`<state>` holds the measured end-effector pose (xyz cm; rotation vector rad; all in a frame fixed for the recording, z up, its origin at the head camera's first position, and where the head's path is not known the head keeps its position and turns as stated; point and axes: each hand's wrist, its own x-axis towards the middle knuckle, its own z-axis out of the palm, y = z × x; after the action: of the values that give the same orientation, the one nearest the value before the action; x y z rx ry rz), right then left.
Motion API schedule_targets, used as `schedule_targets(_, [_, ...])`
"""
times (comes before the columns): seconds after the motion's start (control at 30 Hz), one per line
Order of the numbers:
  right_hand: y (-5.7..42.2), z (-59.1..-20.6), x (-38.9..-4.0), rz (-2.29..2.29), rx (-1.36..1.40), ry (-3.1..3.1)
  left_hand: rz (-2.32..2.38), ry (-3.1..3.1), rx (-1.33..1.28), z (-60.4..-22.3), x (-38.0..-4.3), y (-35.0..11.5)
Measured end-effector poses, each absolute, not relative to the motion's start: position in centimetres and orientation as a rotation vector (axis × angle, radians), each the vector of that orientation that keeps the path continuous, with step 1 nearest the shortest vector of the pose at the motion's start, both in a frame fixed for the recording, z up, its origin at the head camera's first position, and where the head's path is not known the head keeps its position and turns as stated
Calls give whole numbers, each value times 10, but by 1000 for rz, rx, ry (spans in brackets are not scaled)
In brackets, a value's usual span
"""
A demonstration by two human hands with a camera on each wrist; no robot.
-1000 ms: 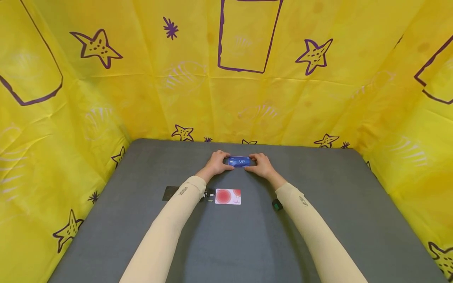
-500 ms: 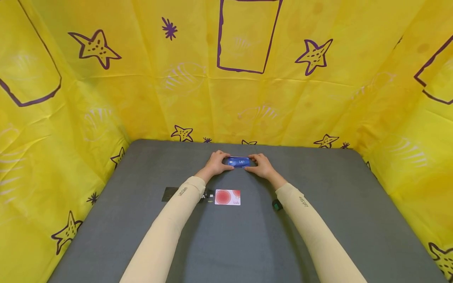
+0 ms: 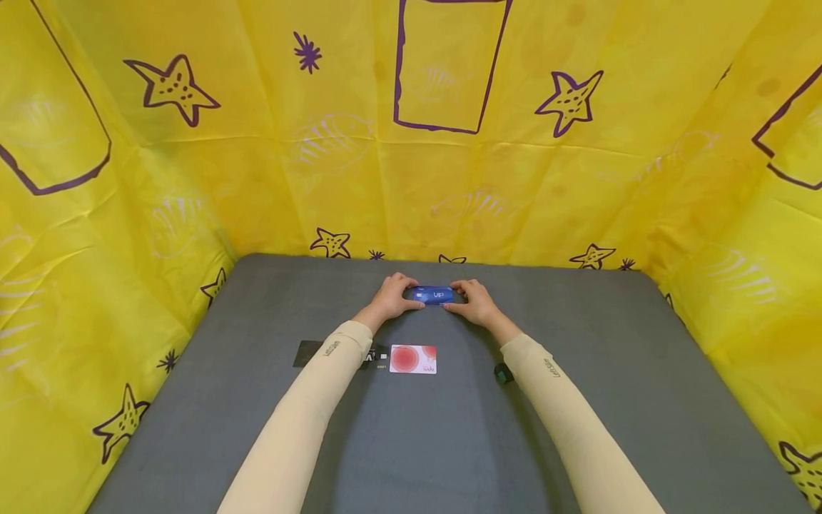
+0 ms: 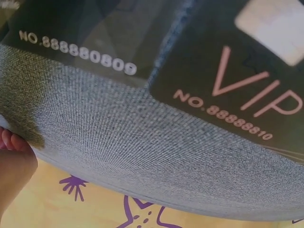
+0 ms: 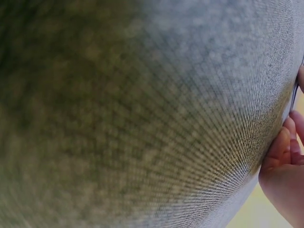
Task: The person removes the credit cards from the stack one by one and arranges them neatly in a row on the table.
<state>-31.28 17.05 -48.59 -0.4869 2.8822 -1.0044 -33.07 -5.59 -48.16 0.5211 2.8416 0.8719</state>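
Note:
A blue VIP card (image 3: 434, 295) lies between the two hands at the far middle of the table in the head view. My left hand (image 3: 392, 295) pinches its left end with thumb and fingers. At the right end, my right hand (image 3: 475, 300) grips it the same way. In the left wrist view only a bit of the left hand (image 4: 14, 166) shows, at the left edge. The right wrist view has the thumb and fingers of the right hand (image 5: 285, 166) at its right edge; the card's face is hidden there.
Nearer on the grey table (image 3: 437, 442), a white card with red circles (image 3: 413, 359) lies beside black cards (image 3: 308, 351), partly covered by the left sleeve. One black VIP card (image 4: 228, 85) shows large. A small dark object (image 3: 504, 373) borders the right sleeve. Yellow cloth (image 3: 437, 193) surrounds the table.

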Motion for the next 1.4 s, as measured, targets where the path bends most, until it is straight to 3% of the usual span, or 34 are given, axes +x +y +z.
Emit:
schedule_targets(0.53, [169,-489,-313,-1076,-495,2888,825,2893,601,-486,-330,-59])
schedule_targets(0.8, [173,-495,-318,-1237,-627,2903,763,2953,706,-488,-331,-59])
schedule_targets(1.1, [166,-490,-312,-1208,-413,2880,653,3077,936,-485,-327,-59])
schedule_targets(1.4, [164,-486,-306,-1208,-410,2876,633,3101,958,-488,-325,-63])
